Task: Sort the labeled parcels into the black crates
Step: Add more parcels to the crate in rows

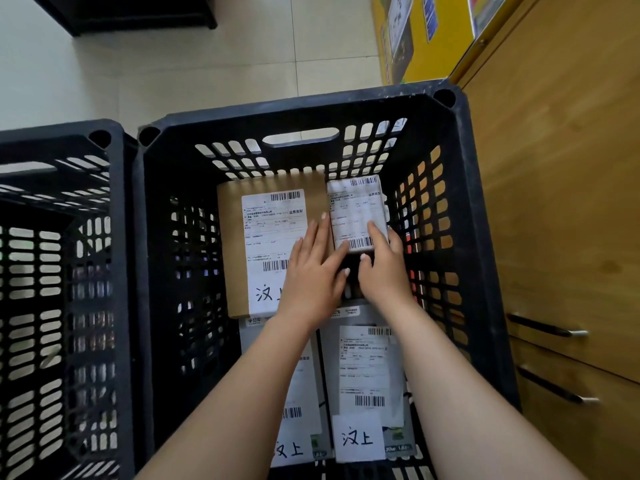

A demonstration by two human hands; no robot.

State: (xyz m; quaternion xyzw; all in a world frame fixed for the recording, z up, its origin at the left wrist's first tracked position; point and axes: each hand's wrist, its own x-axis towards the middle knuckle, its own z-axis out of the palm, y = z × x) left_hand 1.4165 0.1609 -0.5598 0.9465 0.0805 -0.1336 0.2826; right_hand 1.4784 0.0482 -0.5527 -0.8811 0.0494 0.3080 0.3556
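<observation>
Hands reached into the large black perforated plastic crate (301,105) at frame centre. The left hand (311,271) lay flat, fingers straight, on the brown cardboard parcel with a white shipping label (235,244), while the right hand (384,271) seemingly pinched the small white-labelled parcel (356,209) just right of it, though the grip's underside was hidden. Grey plastic mailer parcels (363,368) lay label-up lower in the crate, beneath the forearms, and a second black crate (62,133) stood against it at frame left.
</observation>
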